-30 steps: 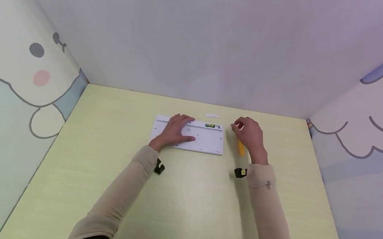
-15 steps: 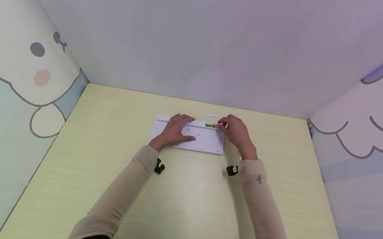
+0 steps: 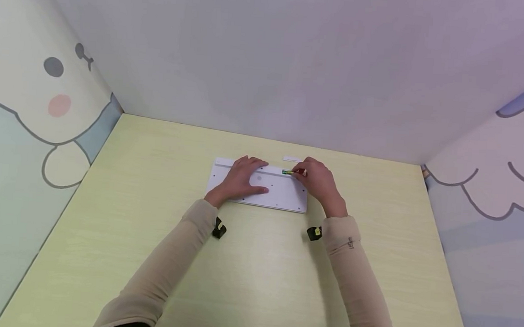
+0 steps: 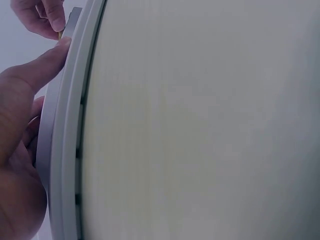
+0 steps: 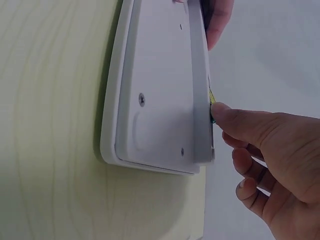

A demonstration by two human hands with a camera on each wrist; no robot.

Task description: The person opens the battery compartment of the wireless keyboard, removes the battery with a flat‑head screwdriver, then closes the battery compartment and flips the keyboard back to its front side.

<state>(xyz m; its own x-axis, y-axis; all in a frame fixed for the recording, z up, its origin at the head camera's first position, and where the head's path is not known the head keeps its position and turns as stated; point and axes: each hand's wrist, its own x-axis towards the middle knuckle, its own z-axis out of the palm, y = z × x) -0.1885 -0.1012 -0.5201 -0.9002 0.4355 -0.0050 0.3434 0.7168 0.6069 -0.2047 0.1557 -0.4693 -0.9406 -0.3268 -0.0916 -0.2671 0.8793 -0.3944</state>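
Note:
A white keyboard lies underside up on the table, with small screws along its back. My left hand rests across its left half, thumb spread on the flat underside and fingers over the raised far ridge. At the right end of that ridge sits a green and yellow battery in its slot. My right hand pinches the battery's right end between thumb and fingertips. From the right wrist view, only a yellow sliver of the battery shows beside the thumb; the rest is hidden.
A small white strip lies on the table just beyond the keyboard. A grey wall rises behind the table, with cartoon-printed walls at left and right. Each wrist bears a small black camera.
My right hand has moved left from beside the keyboard onto the battery slot and pinches the battery. An orange strip seen earlier under that hand is now hidden. The left hand stays put.

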